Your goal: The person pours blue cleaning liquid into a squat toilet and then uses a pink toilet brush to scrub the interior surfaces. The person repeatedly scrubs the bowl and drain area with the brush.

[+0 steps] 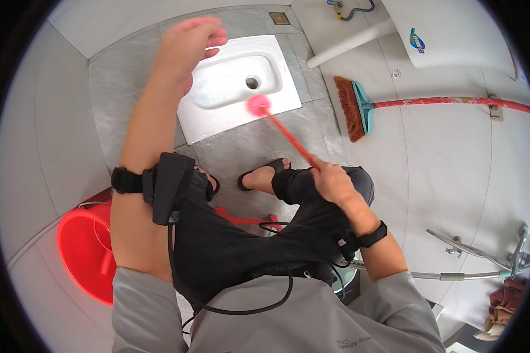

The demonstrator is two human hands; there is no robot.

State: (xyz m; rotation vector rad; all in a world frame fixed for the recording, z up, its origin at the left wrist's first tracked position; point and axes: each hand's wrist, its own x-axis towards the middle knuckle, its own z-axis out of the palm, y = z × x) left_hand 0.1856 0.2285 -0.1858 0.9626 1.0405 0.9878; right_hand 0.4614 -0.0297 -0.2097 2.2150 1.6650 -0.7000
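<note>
My right hand point(335, 183) is closed around the red handle of a toilet brush point(293, 139). The round pink brush head sits over the near rim of a white squat toilet point(241, 123); whether it touches the rim I cannot tell. My left hand point(193, 46) is stretched out over the far left edge of the toilet. Nothing is held in it; its fingers are loosely bent and apart. The round drain hole point(252, 82) shows in the toilet bowl, beyond the brush head.
A broom point(354, 109) with brown bristles and a red pole rests by the right wall. A red bucket point(82, 253) stands at the left. A floor drain point(280, 18), a white drain pipe point(350, 44) and a metal hose point(459, 275) also show. A black cable point(247, 312) crosses my lap.
</note>
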